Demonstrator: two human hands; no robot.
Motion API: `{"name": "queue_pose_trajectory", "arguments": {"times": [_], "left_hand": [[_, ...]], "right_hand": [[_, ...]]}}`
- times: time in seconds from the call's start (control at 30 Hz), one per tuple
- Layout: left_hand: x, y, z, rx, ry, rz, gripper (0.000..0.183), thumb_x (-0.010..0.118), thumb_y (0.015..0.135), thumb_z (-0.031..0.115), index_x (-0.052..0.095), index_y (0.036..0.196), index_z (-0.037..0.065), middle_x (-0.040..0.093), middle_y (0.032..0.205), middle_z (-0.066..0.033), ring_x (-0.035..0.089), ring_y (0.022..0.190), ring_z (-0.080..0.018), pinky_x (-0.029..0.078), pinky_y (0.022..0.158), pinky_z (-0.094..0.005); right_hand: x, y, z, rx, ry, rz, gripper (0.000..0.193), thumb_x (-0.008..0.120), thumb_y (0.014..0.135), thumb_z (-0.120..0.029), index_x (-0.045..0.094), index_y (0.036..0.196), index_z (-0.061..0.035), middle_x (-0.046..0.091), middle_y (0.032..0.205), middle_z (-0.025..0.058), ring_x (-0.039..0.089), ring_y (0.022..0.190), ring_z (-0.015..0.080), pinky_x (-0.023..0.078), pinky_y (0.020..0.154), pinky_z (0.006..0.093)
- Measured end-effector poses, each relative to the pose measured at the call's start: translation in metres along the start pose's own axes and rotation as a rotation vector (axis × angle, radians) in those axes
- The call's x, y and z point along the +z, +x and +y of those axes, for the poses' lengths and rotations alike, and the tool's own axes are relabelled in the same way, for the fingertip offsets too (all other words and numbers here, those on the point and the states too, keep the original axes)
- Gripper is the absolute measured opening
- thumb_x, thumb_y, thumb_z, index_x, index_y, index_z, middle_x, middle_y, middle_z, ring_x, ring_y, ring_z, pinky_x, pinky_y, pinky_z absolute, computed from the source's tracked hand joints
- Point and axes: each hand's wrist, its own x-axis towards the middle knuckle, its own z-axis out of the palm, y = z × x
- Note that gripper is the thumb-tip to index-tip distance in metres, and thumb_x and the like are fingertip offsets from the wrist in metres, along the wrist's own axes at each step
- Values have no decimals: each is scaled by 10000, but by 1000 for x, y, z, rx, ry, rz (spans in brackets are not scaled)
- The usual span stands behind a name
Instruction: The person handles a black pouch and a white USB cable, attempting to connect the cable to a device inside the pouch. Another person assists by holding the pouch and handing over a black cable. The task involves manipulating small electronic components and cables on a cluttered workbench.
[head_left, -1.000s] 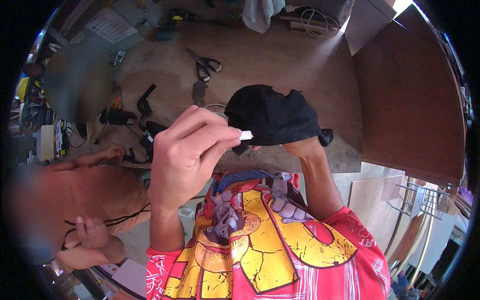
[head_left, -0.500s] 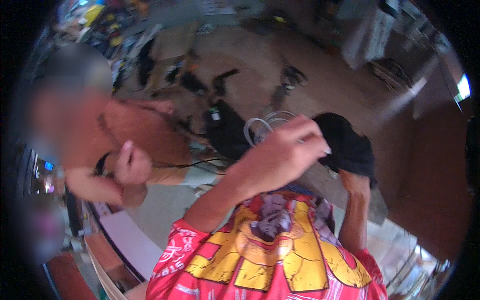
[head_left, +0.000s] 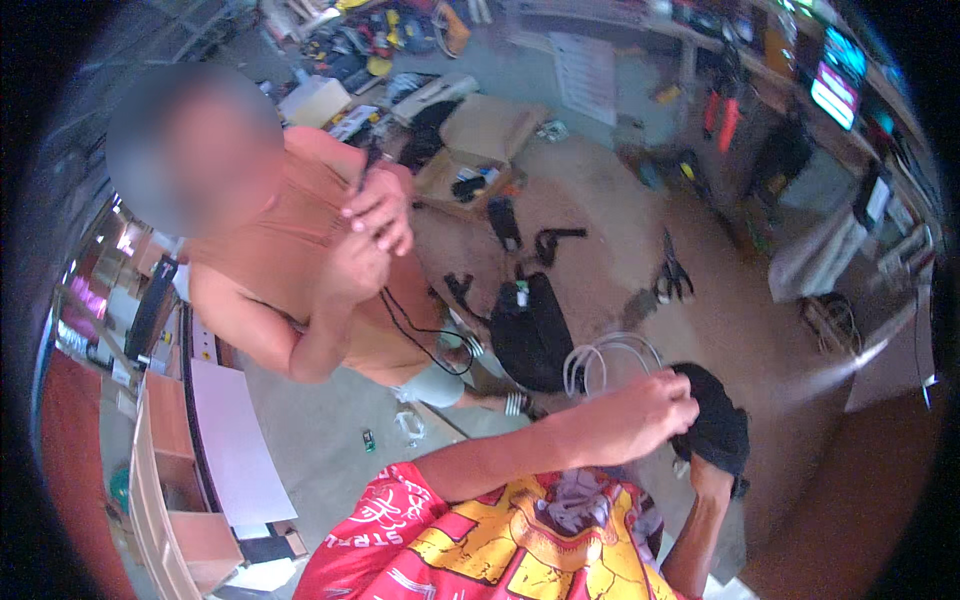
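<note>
My left hand [head_left: 652, 408] reaches across in front of my body, fingers bent together in a pinch; what they hold, if anything, does not show. Right beside its fingertips is a black, cap-like cloth thing [head_left: 715, 420]. My right hand [head_left: 712, 478] holds this from below, with its fingers hidden under the dark cloth. Loops of pale, clear-looking cable or tubing [head_left: 600, 360] show just behind my left hand; whether it touches them I cannot tell.
A co-worker [head_left: 290, 240] stands at the left, both hands on a thin black cable [head_left: 415, 330]. On the floor lie a black bag [head_left: 530, 335], pliers-like tool [head_left: 673, 275] and open cardboard box [head_left: 490, 130]. A shelf unit [head_left: 170, 450] stands lower left; a cluttered bench [head_left: 850, 150] is far right.
My view has swung left, bringing the co-worker further in. The co-worker's hands have come up and together. My left hand's fingers have come nearer the black cloth thing.
</note>
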Motion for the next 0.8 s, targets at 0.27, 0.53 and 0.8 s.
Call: {"name": "queue_pose_trajectory", "arguments": {"times": [0.27, 0.53, 0.8], "left_hand": [[11, -3, -15, 64, -148, 6, 87, 705, 917, 79, 672, 925, -2, 641, 982, -146, 653, 1012, -345, 550, 875, -441], [-1, -8, -12, 71, -143, 98, 164, 752, 908, 109, 665, 1023, 30, 631, 1029, -119, 636, 1003, -347, 541, 891, -440], [30, -26, -17, -45, -229, 355, 232, 824, 853, 20, 675, 1030, 24, 707, 1018, -118, 734, 927, -309, 600, 788, -387]], "right_hand": [[-3, 9, -10, 47, 9, -117, 372, 706, 915, -254, 705, 1244, -82, 716, 1231, 139, 647, 1137, 364, 476, 949, 470], [-11, 25, -25, 6, 283, 39, 297, 739, 910, -202, 746, 1158, -39, 748, 1156, 130, 694, 1038, 307, 528, 912, 426], [-9, 17, -15, 426, 963, -44, 80, 767, 749, -88, 751, 822, -59, 744, 976, 86, 705, 930, 254, 537, 784, 383]]}}
